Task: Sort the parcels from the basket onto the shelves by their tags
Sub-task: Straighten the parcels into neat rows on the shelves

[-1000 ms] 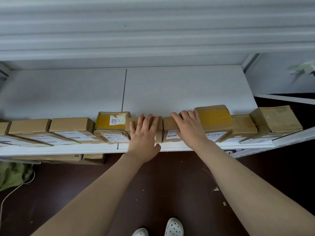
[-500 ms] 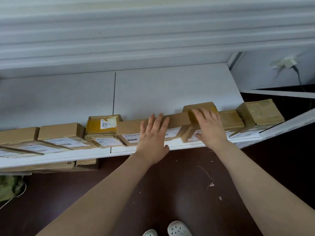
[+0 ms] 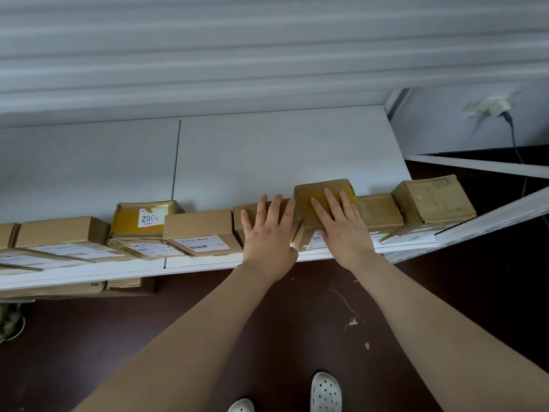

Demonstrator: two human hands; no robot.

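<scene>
A row of brown cardboard parcels lines the front edge of a white shelf point(image 3: 267, 162). My left hand point(image 3: 269, 233) lies flat with straight fingers on a small brown parcel point(image 3: 252, 211) near the middle of the row. My right hand point(image 3: 341, 230) presses flat on the taller yellow-taped parcel point(image 3: 315, 188) just to its right. Left of my hands stand a plain box with a white label point(image 3: 202, 230) and a yellow-taped parcel tagged 002 point(image 3: 145, 218). Two more parcels point(image 3: 433, 200) stand at the row's right end.
Behind the parcels the white shelf runs back to a ribbed grey wall point(image 3: 267, 55). More boxes point(image 3: 59, 233) fill the row's left part. A lower shelf holds cardboard point(image 3: 124, 283). A wall socket with a cable point(image 3: 493, 108) is at the right. Dark floor and my white shoes point(image 3: 325, 391) lie below.
Both hands have shifted right along the row. The plain labelled box now stands free to the left of my left hand. My right hand has moved fully onto the yellow-taped parcel.
</scene>
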